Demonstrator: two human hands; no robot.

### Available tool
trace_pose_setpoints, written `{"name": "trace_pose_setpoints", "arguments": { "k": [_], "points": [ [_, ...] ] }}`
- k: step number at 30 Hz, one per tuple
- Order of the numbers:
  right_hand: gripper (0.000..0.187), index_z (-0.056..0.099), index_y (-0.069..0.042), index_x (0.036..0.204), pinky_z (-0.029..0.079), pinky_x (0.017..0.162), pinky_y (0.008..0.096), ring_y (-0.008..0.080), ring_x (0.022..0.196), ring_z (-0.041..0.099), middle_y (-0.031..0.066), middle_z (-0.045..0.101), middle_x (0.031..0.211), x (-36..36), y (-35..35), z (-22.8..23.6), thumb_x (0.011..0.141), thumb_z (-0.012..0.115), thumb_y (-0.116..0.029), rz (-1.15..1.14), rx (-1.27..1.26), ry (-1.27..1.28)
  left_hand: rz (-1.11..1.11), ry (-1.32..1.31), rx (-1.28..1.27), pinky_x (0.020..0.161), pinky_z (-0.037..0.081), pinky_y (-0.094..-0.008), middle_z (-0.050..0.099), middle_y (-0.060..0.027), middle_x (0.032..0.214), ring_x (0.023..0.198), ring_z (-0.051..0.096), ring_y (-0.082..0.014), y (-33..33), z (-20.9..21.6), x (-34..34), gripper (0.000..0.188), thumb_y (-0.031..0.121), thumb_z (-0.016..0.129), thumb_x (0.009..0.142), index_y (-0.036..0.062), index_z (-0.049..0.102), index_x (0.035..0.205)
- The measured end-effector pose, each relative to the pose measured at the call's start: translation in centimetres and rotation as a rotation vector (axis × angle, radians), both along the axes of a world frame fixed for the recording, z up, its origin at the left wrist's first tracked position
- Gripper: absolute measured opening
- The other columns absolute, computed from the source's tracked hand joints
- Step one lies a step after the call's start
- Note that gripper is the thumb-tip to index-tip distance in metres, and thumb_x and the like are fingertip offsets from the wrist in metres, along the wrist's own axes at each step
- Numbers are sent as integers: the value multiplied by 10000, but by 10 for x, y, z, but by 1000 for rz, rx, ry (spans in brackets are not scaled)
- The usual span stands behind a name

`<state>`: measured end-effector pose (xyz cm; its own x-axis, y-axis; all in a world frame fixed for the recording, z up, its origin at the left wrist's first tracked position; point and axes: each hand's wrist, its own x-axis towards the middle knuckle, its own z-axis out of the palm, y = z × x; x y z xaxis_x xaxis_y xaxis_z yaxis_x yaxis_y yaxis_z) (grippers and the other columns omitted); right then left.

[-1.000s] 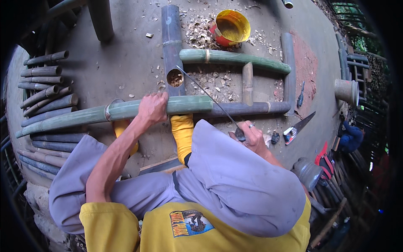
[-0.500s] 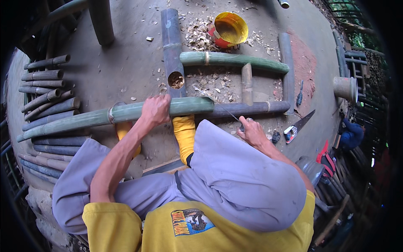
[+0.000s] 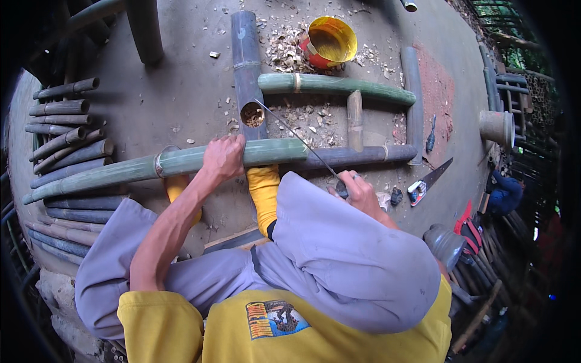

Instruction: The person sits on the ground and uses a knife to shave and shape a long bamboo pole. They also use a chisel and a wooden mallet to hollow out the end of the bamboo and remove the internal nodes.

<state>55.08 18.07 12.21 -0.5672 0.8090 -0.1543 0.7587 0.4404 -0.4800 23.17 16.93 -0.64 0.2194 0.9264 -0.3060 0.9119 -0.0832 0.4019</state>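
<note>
My left hand [image 3: 224, 158] is wrapped over a long green bamboo pole [image 3: 127, 171], pressing near its right end. That pole lies across a dark upright-running bamboo post [image 3: 245, 45], which has a round hole with wood chips in it. In my right hand [image 3: 358, 192], beside my knee, is the dark handle of a knife [image 3: 302, 140] with a long thin blade. The blade slants up and left past the pole's cut end, its tip near the round hole. My yellow-covered foot [image 3: 264, 192] shows beneath the pole.
A bamboo frame with a green rail [image 3: 345, 88] lies ahead. Behind it stands a red and yellow bucket [image 3: 330, 42] among chips. A handsaw [image 3: 431, 179] and a chisel-like tool [image 3: 431, 134] lie right. Cut bamboo lengths [image 3: 69, 157] are stacked left. Another person [image 3: 505, 192] crouches far right.
The knife has swung up and away, its tip now farther forward near the hole. My right hand has shifted slightly down; my left hand and the pole have hardly moved.
</note>
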Motion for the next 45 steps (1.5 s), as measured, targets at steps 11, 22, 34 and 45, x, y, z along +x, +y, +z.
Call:
{"name": "trace_pose_setpoints", "arguments": {
  "k": [11,22,34,45],
  "points": [
    [298,516,-18,977,521,596,490,442,712,620,222,583,781,-5,0,5,833,683,-217,-55,16,87,-2,2,16,756,527,-449,657,-172,881,858,659,-348,0,3,2,439,167,753,553,28,534,907],
    [339,513,-15,1044,517,635,515,433,732,627,231,592,811,8,-3,0,841,677,-231,-79,-43,51,8,81,154,783,504,-414,649,-119,910,908,646,-285,-13,-2,9,424,118,755,574,58,550,940],
    [317,495,-5,1000,518,626,512,466,749,618,272,589,820,6,-4,-7,826,676,-198,-46,-84,-27,13,64,211,772,482,-413,622,-101,886,878,631,-273,-17,-5,14,392,68,714,586,67,538,937],
    [318,499,-8,1031,514,641,523,460,776,633,280,596,808,21,0,-21,832,657,-199,-34,-75,-30,26,74,255,799,476,-410,612,-100,879,891,622,-273,-18,-10,18,385,48,674,617,59,554,983]
  ]
}}
